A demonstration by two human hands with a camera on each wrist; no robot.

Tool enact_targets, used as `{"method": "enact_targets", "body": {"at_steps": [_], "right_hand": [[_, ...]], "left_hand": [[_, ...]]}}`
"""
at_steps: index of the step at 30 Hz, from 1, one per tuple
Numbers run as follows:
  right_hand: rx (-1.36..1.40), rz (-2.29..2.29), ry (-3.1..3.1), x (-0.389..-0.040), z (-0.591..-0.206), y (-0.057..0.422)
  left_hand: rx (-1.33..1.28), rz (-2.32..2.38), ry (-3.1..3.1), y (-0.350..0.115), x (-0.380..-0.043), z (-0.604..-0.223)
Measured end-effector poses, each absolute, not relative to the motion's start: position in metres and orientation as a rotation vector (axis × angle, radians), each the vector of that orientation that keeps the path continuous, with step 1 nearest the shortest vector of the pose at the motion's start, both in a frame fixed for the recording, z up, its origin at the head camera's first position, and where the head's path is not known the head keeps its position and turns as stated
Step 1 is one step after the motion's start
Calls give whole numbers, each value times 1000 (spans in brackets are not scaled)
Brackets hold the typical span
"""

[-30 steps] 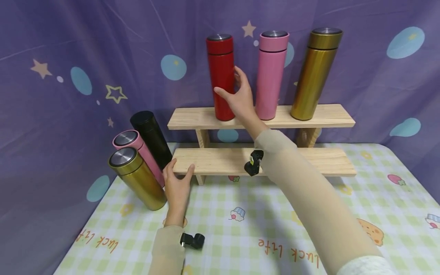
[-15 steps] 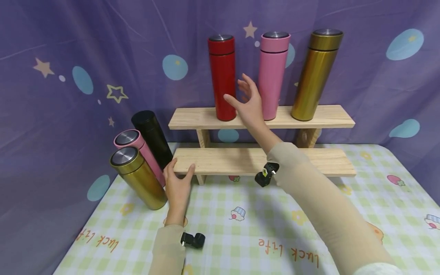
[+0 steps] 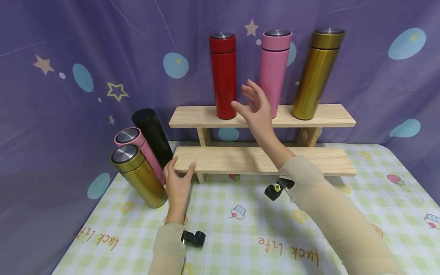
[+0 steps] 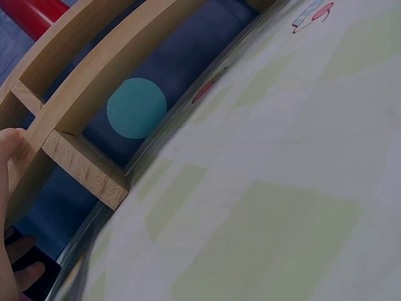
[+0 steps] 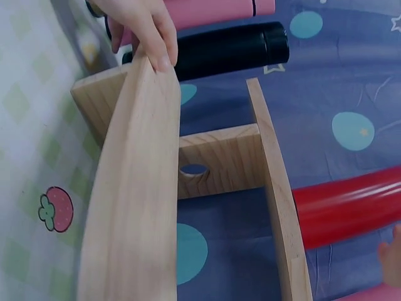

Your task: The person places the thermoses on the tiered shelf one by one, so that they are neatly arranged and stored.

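A two-tier wooden shelf [image 3: 227, 159] stands on the table in the head view. My left hand [image 3: 177, 189] grips the left end of its lower board, thumb on the front edge; the right wrist view shows those fingers [image 5: 164, 61] over the board's end. On the upper board stand a red thermos bottle [image 3: 223, 80], a pink thermos bottle [image 3: 274, 72] and a gold thermos bottle [image 3: 317, 76]. Between the red and pink ones hovers my right hand [image 3: 260, 116], fingers loosely curved and holding nothing. It hides the pink bottle's lower left part.
Left of the shelf, a black bottle [image 3: 152, 135], another pink bottle [image 3: 146, 151] and another gold bottle [image 3: 142, 179] stand close together near my left hand. A checked tablecloth [image 3: 213, 244] covers the table. Behind hangs a purple patterned curtain [image 3: 134, 34].
My right hand has come away from the red thermos bottle, moving right and down towards me. The bottle stays upright on the upper board. The left hand keeps its grip on the shelf.
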State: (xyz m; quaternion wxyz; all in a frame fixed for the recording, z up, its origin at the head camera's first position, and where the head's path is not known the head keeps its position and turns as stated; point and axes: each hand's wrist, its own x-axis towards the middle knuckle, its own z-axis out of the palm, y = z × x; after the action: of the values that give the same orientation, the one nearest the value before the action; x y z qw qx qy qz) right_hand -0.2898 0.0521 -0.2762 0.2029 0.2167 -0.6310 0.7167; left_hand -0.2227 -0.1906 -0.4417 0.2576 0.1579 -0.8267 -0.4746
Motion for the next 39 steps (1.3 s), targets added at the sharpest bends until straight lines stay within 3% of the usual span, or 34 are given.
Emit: {"method": "enact_targets", "body": {"at_steps": [39], "right_hand": [[568, 1994, -1826, -201, -318, 109]], "left_hand": [[438, -1296, -2258, -190, -221, -441]]}}
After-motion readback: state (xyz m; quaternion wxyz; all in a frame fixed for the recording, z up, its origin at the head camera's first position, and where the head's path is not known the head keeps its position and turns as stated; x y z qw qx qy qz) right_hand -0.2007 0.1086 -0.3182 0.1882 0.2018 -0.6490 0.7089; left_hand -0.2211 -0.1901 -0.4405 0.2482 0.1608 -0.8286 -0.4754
